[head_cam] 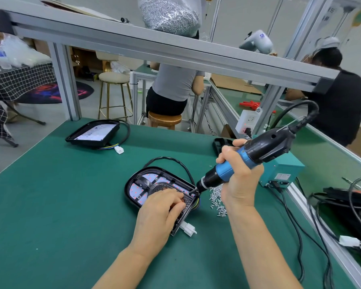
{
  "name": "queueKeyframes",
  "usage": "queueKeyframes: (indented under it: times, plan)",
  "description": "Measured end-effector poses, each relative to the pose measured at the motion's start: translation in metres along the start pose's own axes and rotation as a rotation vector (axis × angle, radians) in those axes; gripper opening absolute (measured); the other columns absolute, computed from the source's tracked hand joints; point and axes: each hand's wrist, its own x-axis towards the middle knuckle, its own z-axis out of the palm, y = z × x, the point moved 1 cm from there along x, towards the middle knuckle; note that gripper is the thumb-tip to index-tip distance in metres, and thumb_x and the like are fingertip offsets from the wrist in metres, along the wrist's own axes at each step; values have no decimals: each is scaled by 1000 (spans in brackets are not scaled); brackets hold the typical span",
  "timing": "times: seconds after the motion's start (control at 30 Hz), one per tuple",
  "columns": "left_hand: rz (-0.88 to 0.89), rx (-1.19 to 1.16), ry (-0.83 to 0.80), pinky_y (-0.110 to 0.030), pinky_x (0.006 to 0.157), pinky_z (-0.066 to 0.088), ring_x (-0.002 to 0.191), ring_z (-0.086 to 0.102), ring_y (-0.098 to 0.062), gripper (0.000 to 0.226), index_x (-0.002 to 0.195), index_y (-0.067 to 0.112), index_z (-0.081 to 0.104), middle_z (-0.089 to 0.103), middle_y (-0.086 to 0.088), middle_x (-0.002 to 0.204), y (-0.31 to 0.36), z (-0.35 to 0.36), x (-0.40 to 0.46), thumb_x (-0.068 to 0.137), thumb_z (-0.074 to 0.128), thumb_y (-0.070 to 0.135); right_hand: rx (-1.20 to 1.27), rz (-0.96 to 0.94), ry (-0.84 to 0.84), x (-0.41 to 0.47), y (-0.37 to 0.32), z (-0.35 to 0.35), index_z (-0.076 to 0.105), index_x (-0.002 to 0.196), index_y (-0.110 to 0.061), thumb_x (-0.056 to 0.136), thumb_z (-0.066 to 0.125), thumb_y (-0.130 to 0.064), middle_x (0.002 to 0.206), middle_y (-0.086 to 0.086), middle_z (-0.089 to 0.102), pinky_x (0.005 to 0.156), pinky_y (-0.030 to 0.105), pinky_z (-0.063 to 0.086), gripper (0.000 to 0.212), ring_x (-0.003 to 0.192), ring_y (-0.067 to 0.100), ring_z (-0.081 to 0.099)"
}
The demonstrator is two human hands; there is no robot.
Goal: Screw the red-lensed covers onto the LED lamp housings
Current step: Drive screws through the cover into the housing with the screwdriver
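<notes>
Working at a green bench (50,205), a person holds a black lamp housing (154,184) flat with the left hand (161,209), whose curled fingers press down on the ribbed cover (183,205) that lies on the housing's near end. Small red spots dot the pale board inside the housing. The right hand (238,176) is wrapped around the blue grip of an electric screwdriver (238,161), which tilts down to the left so that its tip meets the far right corner of the cover. A thick black cord runs up from the tool's back end.

Just to the right of the lamp lies a loose heap of small silver screws (217,200). A white plug (188,228) on the lamp's wire rests on the bench by the near edge of the housing. A second black housing (93,133), its pale inside showing, sits well apart at the far left of the bench, with its own wire and white plug. A small teal box (283,170) stands at the bench's right edge. Beyond the metal frame, two other people sit at benches further back.
</notes>
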Motion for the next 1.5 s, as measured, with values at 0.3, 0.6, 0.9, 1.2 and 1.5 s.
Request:
queueKeyframes:
  times: [0.3, 0.6, 0.9, 1.2, 1.5]
  plan:
    - [23, 15, 14, -16, 90, 36, 102, 53, 2, 9, 80, 17, 67, 68, 15, 100, 0, 0, 2, 88, 66, 13, -30, 8, -48, -1, -3, 2, 62, 65, -26, 67, 68, -4, 63, 1, 53, 60, 31, 45, 22, 56, 20, 51]
    - [15, 3, 9, -4, 88, 32, 99, 54, 3, 10, 77, 17, 69, 69, 15, 95, 2, -3, 3, 86, 67, 14, -48, 4, -4, -2, -6, -2, 71, 65, -27, 67, 65, -6, 71, 10, 54, 64, 31, 44, 23, 65, 26, 50]
    - [-116, -70, 42, -19, 70, 42, 72, 55, -5, 14, 74, 27, 66, 63, 16, 72, 19, -13, 7, 88, 66, 22, 213, -17, 138, -7, -30, -24, 57, 90, -15, 74, 59, 1, 59, -3, 51, 58, 25, 44, 23, 51, 14, 50]
    - [-530, -798, -84, -18, 56, 51, 59, 61, -13, 21, 74, 16, 76, 71, -12, 70, 39, -14, 9, 81, 66, -2, 465, 89, 308, -34, -51, -63, 54, 87, -21, 84, 49, -9, 60, -11, 47, 61, 18, 46, 13, 52, 5, 47]
    - [-339, -512, -214, -14, 64, 48, 62, 61, -4, 20, 76, 22, 76, 71, 4, 69, 54, -12, 9, 80, 70, 3, 361, 20, 415, -63, -49, -91, 54, 88, -24, 82, 50, -8, 60, -11, 45, 64, 18, 46, 17, 53, 6, 45]
